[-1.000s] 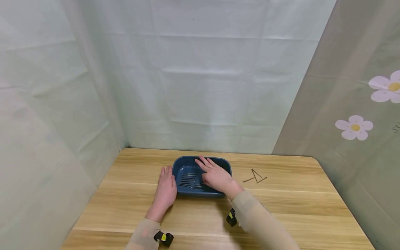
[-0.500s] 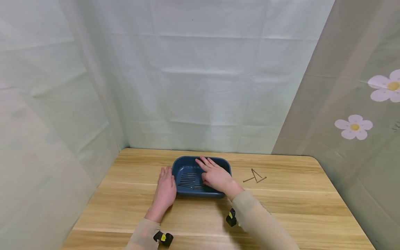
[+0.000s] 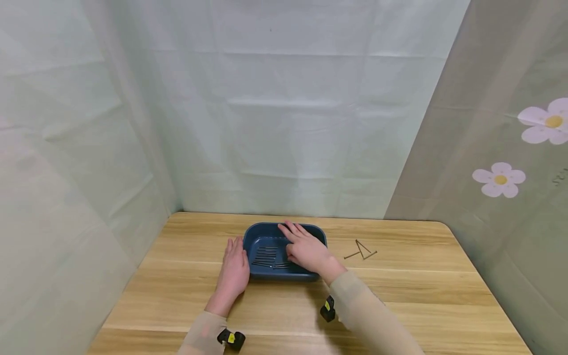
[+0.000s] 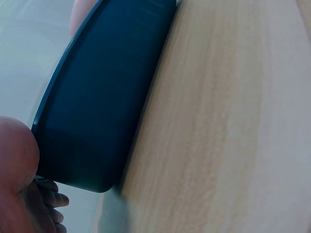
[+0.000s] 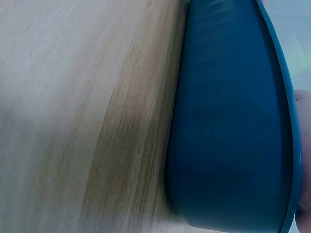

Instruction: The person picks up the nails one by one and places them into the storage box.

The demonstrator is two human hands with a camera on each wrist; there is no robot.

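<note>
A dark blue tray [image 3: 284, 277] sits on the wooden table. Several thin metal nails [image 3: 266, 254] lie side by side in its left half, and a few more nails [image 3: 281, 266] lie near the front wall, partly under my right hand. My left hand [image 3: 233, 271] rests along the tray's left wall with straight fingers. Over the right half, my right hand [image 3: 309, 252] reaches in, several fingers stretched toward the back wall. Its thumb and index tips point down inside; I cannot tell whether they pinch a nail. Both wrist views show mostly the tray's outer front wall [image 4: 97, 97].
To the right of the tray, several loose nails [image 3: 363, 252] lie crossed on the table [image 3: 417, 281]. A pale curtain [image 3: 284, 123] hangs behind the table's back edge. Black wrist cameras [image 3: 328, 309] are strapped at both sleeves.
The head view shifts very slightly. Both hands, the tray and the nails keep their places.
</note>
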